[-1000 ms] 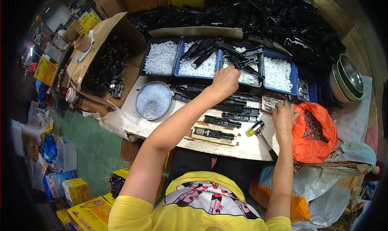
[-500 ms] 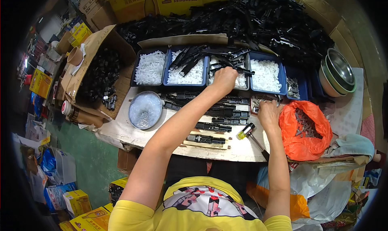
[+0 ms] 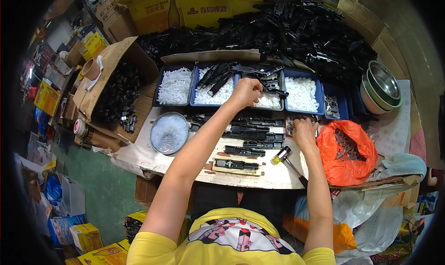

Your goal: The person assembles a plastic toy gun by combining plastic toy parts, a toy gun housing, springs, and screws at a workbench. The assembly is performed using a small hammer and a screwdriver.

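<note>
Head view: the left hand reaches forward over a blue tray, its fingers curled down onto the white plastic bits and black parts lying in it; whether it pinches one, I cannot tell. The right hand rests lower, at the right end of the black strips stacked on the board, fingers bent together over small pieces; its grip is hidden.

A mallet with a yellow band lies just beside the right wrist, its handle running to the table's near edge. 1 single black strip sits on a wooden block close to that edge.

Packages: yellow cardboard cartons with red print stand along the far wall, behind a heap of black parts. An open brown box of black pieces sits at far left, a tape roll on its flap. Small yellow boxes crowd the left floor. An orange plastic bag lies open just right of the right hand, steel bowls beyond it. A clear round tub stands left of the strips.

Open room is scant: a bare strip of table along the near left edge, and green floor below it.
</note>
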Tool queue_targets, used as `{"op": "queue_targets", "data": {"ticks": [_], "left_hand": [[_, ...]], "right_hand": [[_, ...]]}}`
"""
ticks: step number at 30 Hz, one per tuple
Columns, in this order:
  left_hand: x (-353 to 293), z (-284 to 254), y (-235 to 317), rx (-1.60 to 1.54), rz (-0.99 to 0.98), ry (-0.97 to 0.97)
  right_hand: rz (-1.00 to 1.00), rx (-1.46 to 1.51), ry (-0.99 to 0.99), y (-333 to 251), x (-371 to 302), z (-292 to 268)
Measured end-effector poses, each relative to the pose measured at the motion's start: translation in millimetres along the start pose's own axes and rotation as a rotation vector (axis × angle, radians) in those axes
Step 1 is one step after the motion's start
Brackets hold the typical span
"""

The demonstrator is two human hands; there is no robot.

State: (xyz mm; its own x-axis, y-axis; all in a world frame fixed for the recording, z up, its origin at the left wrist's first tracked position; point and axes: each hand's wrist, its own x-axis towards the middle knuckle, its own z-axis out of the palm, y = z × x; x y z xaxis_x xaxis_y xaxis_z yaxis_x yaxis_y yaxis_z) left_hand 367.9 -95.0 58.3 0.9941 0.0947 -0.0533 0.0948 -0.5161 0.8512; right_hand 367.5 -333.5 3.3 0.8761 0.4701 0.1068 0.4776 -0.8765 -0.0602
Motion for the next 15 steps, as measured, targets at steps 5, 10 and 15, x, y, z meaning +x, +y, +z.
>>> {"op": "queue_targets", "data": {"ticks": [5, 10, 15], "left_hand": [[-35, -5, -7, -0.510, 0.026, 0.024], [-85, 1, -22, -0.815, -0.060, -0.012], [-138, 3, -27, -0.944, -0.109, -0.059]], "right_hand": [[-0.016, 0.070, 0.080, 0, 1, 4], [-0.075, 0.109, 0.005, -2, 3, -1], [-0.044, 0.085, 0.060, 5, -7, -9]]}}
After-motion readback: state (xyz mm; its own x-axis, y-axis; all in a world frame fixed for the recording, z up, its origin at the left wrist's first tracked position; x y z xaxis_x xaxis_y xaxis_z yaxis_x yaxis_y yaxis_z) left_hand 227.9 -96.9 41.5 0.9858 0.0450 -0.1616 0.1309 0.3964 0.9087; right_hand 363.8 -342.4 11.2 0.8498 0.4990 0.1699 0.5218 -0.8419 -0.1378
